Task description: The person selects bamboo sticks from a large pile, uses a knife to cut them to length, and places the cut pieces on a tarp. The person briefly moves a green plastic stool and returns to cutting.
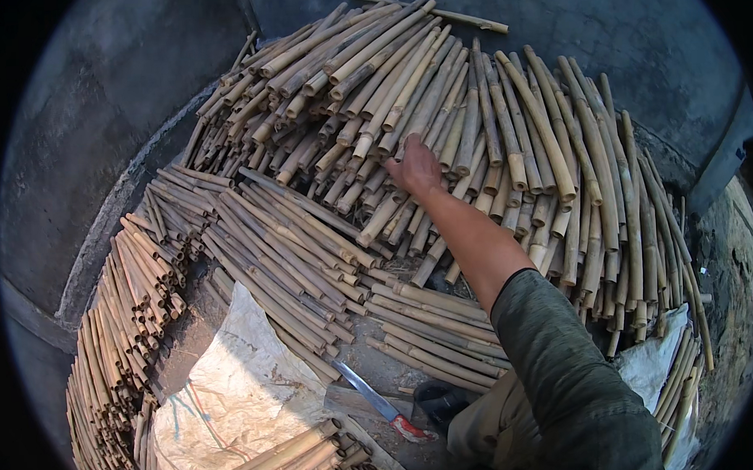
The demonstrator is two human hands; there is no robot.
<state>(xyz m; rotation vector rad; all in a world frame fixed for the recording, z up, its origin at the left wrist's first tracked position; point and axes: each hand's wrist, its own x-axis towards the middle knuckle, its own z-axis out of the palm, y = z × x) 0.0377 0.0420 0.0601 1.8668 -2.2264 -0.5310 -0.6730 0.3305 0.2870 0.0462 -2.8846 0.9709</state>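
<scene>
My right arm, in a dark green sleeve, stretches forward over a large heap of cut bamboo poles (549, 135). The right hand (418, 168) is at the middle of the heap, its fingers closed around the near end of a bamboo pole (428, 107). Part of the grip is hidden behind the back of the hand. Other pole ends lie close around the fingers. No part of my left hand shows. On the ground below lies a long-bladed tool with a red handle (412, 429); whether it is a saw or a knife I cannot tell.
More bamboo lies in a middle stack (285, 256), a left stack (117, 355) and a small front bundle (298, 461). A whitish woven sheet (232, 384) covers ground at front left. Grey walls (126, 86) stand behind and left. A dark object (441, 403) sits near my leg.
</scene>
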